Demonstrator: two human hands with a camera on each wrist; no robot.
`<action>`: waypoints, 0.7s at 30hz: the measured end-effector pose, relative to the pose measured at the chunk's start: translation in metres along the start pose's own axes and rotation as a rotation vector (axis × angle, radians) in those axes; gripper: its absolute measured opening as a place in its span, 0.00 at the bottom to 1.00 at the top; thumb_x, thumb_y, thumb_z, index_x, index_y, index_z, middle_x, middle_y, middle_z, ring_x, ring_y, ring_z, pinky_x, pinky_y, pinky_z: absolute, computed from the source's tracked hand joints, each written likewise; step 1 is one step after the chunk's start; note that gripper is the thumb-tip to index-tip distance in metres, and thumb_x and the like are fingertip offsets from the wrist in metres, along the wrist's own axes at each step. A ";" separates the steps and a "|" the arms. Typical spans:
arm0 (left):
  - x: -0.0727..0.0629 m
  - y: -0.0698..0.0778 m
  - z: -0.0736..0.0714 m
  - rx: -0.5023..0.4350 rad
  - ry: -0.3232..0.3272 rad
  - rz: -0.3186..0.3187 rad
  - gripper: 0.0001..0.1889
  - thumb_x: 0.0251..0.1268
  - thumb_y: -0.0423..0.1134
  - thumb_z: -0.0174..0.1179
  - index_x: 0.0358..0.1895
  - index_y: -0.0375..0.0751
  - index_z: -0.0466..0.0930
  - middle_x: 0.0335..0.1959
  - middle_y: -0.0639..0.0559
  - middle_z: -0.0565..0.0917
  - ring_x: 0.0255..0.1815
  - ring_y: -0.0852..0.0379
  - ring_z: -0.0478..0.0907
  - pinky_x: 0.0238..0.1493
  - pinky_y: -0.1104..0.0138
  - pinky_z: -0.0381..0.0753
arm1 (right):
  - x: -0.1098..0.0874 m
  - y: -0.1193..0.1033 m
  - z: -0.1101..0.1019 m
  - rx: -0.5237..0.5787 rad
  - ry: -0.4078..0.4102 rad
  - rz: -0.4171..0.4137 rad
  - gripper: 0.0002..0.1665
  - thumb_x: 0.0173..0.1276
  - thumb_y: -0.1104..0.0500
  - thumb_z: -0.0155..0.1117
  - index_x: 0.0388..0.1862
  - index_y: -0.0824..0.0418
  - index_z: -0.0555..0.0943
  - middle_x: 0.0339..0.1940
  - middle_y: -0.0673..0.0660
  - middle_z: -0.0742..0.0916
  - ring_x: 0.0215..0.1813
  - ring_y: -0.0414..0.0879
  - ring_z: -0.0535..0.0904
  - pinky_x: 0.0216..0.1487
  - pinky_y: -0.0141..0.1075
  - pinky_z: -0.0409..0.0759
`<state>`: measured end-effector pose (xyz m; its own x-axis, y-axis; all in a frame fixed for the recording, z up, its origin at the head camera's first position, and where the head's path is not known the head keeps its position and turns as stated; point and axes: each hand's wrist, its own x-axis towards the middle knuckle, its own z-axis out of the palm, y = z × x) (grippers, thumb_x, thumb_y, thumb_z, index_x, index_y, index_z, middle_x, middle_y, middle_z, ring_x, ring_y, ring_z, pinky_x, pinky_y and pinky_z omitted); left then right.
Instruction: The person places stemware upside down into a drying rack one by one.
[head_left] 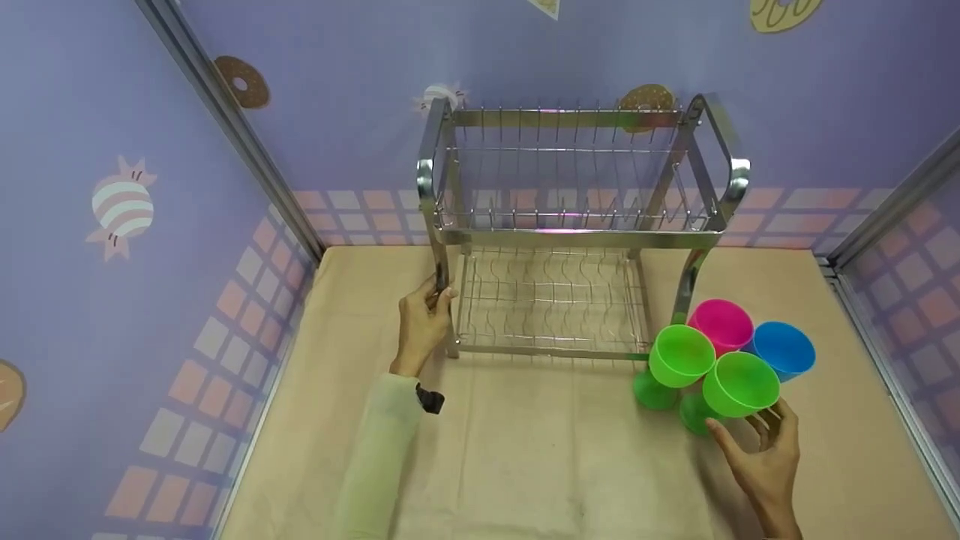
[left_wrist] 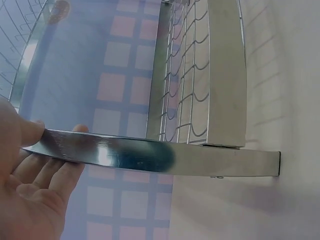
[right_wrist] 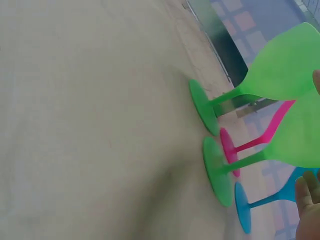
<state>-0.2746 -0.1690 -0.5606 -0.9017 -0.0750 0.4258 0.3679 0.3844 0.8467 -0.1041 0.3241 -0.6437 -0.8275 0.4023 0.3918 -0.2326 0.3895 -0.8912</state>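
Now, taking twelve as the patterned far wall (head_left: 540, 45), the near green goblet (head_left: 741, 384) stands close off the right hand (head_left: 766, 457) at about eleven o'clock. That hand's thumb and fingers are spread, loosely curved about the goblet's lower part; whether they touch it is hard to tell, as the right wrist view catches only fingertips at its edge. From the same hand, the second green goblet (head_left: 681, 356) lies between ten and eleven, the pink goblet (head_left: 721, 324) farther off at eleven, and the blue goblet (head_left: 784, 351) near twelve. All four stand upright on the beige surface (head_left: 517, 442), bunched close by the near right leg (head_left: 686, 289) of the metal rack (head_left: 577, 239).

Across at nine o'clock from the goblets, the left hand (head_left: 424, 330) pinches the rack's near left upright (left_wrist: 105, 152), thumb on one face, fingers behind. From there the lower tier (head_left: 551, 353) lies toward three o'clock, the upper tier (head_left: 570, 118) between one and two.
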 end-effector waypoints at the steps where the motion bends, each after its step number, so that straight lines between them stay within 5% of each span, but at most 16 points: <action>1: 0.000 0.000 0.000 0.005 0.004 0.001 0.15 0.77 0.27 0.62 0.62 0.27 0.84 0.52 0.31 0.90 0.51 0.38 0.91 0.57 0.52 0.91 | 0.001 0.003 0.001 -0.005 -0.004 0.004 0.62 0.47 0.83 0.81 0.81 0.67 0.64 0.69 0.39 0.74 0.67 0.37 0.75 0.67 0.20 0.76; 9: 0.001 0.001 0.000 0.000 0.007 0.006 0.14 0.77 0.30 0.64 0.59 0.27 0.85 0.54 0.27 0.88 0.54 0.35 0.90 0.56 0.51 0.91 | 0.006 0.016 0.010 -0.066 -0.012 0.060 0.59 0.52 0.75 0.84 0.81 0.62 0.64 0.64 0.35 0.75 0.65 0.29 0.75 0.66 0.16 0.75; 21: -0.001 -0.001 0.001 -0.004 0.020 0.007 0.13 0.76 0.28 0.65 0.57 0.27 0.85 0.51 0.28 0.89 0.53 0.35 0.90 0.56 0.52 0.91 | 0.005 0.022 0.018 0.036 0.045 0.077 0.49 0.57 0.83 0.74 0.76 0.75 0.63 0.61 0.43 0.79 0.61 0.30 0.79 0.62 0.17 0.78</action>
<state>-0.2746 -0.1687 -0.5617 -0.8944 -0.0906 0.4379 0.3751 0.3811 0.8450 -0.1228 0.3202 -0.6655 -0.8201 0.4667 0.3312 -0.1880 0.3268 -0.9262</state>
